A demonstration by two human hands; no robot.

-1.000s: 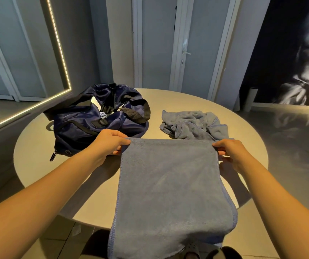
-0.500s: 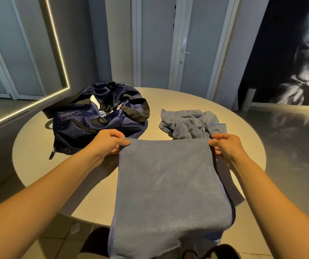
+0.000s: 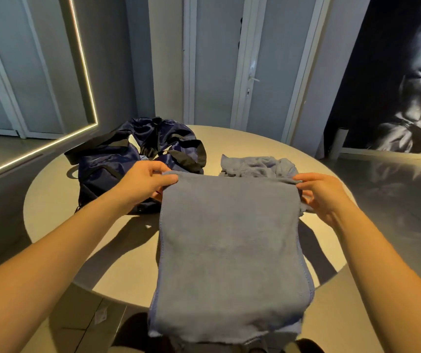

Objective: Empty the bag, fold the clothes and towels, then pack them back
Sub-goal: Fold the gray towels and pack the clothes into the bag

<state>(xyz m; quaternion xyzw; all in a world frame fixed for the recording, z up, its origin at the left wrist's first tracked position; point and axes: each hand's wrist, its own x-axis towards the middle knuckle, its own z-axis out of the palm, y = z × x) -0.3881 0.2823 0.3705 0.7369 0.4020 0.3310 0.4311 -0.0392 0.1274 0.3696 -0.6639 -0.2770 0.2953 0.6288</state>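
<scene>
left hand (image 3: 145,182) and right hand (image 3: 321,194) pinch the top corners of the towel (image 3: 229,250), now lifted a bit higher off the table (image 3: 59,200) than a second ago, guessing the next fold's coming

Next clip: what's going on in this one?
A person at a round beige table holds a grey-blue fleece towel by its top corners, left hand and right hand each pinching one; its lower end hangs past the table's near edge. Beyond it lie a crumpled grey-blue towel and, to its left, a navy duffel bag.
</scene>
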